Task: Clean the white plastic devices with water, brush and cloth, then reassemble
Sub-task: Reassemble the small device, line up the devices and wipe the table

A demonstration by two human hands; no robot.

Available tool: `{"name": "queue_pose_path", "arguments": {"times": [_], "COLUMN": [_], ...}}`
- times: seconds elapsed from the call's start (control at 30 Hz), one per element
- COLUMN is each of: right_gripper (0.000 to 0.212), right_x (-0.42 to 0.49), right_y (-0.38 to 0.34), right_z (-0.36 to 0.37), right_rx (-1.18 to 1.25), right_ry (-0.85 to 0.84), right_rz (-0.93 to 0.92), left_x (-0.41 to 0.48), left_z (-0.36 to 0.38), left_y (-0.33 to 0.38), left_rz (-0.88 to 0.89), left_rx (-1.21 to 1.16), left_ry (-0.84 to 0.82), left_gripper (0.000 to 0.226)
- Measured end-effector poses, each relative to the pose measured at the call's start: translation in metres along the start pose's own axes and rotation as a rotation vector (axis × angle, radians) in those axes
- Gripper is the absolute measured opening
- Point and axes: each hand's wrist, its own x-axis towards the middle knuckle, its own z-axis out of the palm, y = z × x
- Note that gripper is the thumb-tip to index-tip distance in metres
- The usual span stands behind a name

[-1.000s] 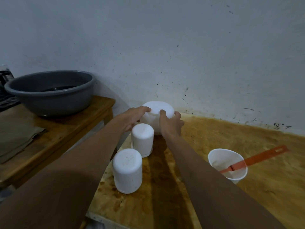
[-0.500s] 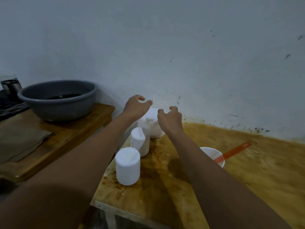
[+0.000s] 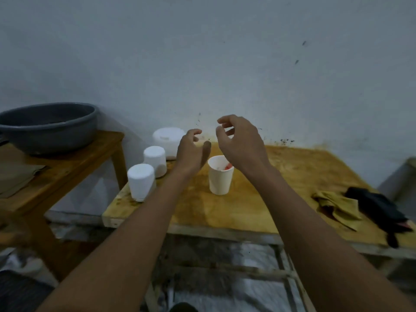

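No readable text, labels or numbers anywhere.

Three white plastic devices stand upright in a row along the table's [image 3: 225, 212] left edge. The near cylinder [image 3: 141, 184] is frontmost, and the far cylinder [image 3: 155, 161] is just beside it at one o'clock. The wide device [image 3: 167, 140], squat and lidded, stands behind both. At three o'clock from the cylinders stands a white cup [image 3: 220, 174], with a red bit of brush [image 3: 228, 167] showing inside. An olive cloth [image 3: 337, 207] lies crumpled at four o'clock from the cup.
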Motion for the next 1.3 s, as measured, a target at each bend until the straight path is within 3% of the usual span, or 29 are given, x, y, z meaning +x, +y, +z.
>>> {"name": "queue_pose_path", "arguments": {"times": [0.17,0.3,0.5,0.67,0.87,1.03,1.13,1.3], "right_gripper": [0.026,0.031,0.045,0.060,0.066,0.054,0.037,0.033], "right_x": [-0.043,-0.060,-0.073,-0.075,-0.075,-0.078,-0.080,-0.083], "right_y": [0.053,0.081,0.139,0.196,0.232,0.242,0.247,0.258], "right_z": [-0.027,-0.034,-0.058,-0.086,-0.098,-0.093,-0.093,-0.099], "right_rx": [-0.034,-0.065,-0.285,-0.481,-0.689,-0.737,-0.764,-0.647], "right_ry": [0.011,-0.006,-0.057,-0.024,-0.196,-0.299,-0.254,-0.158], "right_rz": [0.069,0.124,0.252,0.497,0.679,0.686,0.613,0.499], "left_x": [-0.020,-0.026,-0.031,-0.038,-0.046,-0.050,-0.052,-0.056], "left_z": [0.054,0.075,0.089,0.102,0.123,0.136,0.141,0.151], "left_y": [-0.020,-0.034,-0.034,-0.020,-0.006,0.004,0.007,0.012], "left_rz": [-0.176,-0.216,-0.267,-0.195,-0.144,-0.114,-0.092,-0.072], "left_rx": [0.050,0.088,0.045,0.042,0.007,-0.001,-0.010,-0.035], "left_ry": [-0.080,0.004,0.137,0.120,0.067,0.027,0.002,-0.054], "left_gripper": [0.096,0.116,0.086,0.082,0.082,0.082,0.081,0.080]}}
